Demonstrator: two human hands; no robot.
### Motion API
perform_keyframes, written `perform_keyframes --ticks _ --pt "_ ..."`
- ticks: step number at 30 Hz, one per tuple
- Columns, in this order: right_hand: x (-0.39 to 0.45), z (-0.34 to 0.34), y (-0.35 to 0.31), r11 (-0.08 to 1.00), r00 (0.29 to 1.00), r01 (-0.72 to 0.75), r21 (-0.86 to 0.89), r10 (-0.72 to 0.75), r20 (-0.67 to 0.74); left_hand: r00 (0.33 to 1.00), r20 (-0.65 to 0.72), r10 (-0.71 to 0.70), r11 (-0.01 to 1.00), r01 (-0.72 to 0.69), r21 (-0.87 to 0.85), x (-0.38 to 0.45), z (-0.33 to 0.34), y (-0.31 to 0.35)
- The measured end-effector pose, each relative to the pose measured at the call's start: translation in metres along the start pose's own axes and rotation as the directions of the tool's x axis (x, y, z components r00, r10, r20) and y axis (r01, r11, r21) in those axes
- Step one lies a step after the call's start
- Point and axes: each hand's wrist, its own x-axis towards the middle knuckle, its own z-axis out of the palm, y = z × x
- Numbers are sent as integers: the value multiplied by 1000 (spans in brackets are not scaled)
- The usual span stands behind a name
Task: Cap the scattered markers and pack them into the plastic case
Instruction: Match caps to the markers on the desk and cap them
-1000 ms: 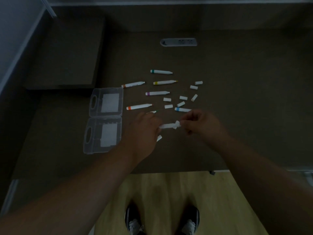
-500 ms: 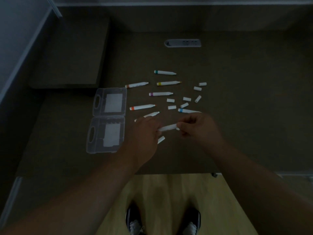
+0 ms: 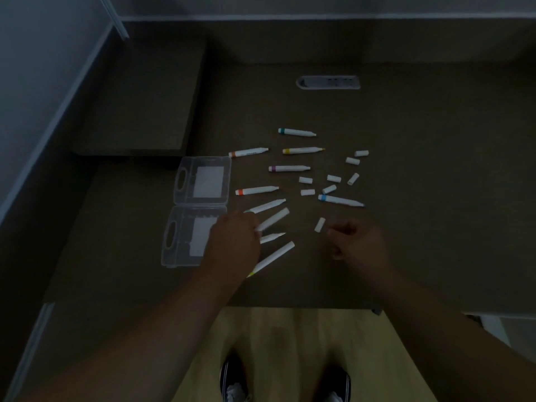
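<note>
From the head camera, the picture is dim and looks down at a brown surface [image 3: 435, 227] with two arms reaching over it. The left hand [image 3: 232, 245] has its fingers curled and holds the end of a capped white marker [image 3: 274, 219] that points up and to the right. Just past this hand's fingers lies a marker with no cap [image 3: 266, 206]. Right beside the fingers, on the near side, is a short one with a bare tip [image 3: 272, 237]. Nearer to the person lies a long capped marker [image 3: 272, 258] with a yellow end, partly under the left wrist. Touching the left side of the left hand is the clear plastic case [image 3: 200, 210], lying open with both halves flat. The right hand [image 3: 359, 245] has loosely curled fingers, and I cannot tell if it holds anything. One small white cap [image 3: 320, 224] lies just to the left of its fingertips. A marker with a blue band [image 3: 340, 200] lies just past the right hand. More loose caps [image 3: 333, 178] lie farther away beyond it. Beyond the left hand are markers with an orange band [image 3: 256, 190], a purple band [image 3: 289, 168], a yellow band [image 3: 303, 150], a brown band [image 3: 248, 152] and a green band [image 3: 296, 132]. Far past both hands is a grey slot [image 3: 327, 82] set in the surface. Below the arms you can see a wooden floor [image 3: 284, 343] and two dark shoes [image 3: 232, 381].
</note>
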Motion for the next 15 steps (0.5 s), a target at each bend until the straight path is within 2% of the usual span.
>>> perform_keyframes --ticks 2,5,7,12,15 --pt "2 -4 11 998 999 -20 -53 18 -47 999 31 -34 998 32 61 5 3 -3" --pt "4 -9 23 994 994 -28 -106 17 -105 995 100 -17 979 -3 202 12 8 -5" --pt "4 -11 28 988 994 -15 -151 -2 -110 992 122 -31 973 2 231 15 8 -5" --pt "2 -13 36 976 997 -52 -211 37 -75 996 90 -3 985 -12 173 -3 7 -6" --pt "-1 -11 38 970 997 -65 -236 55 -48 984 159 75 988 -95 120 -23 12 -1"
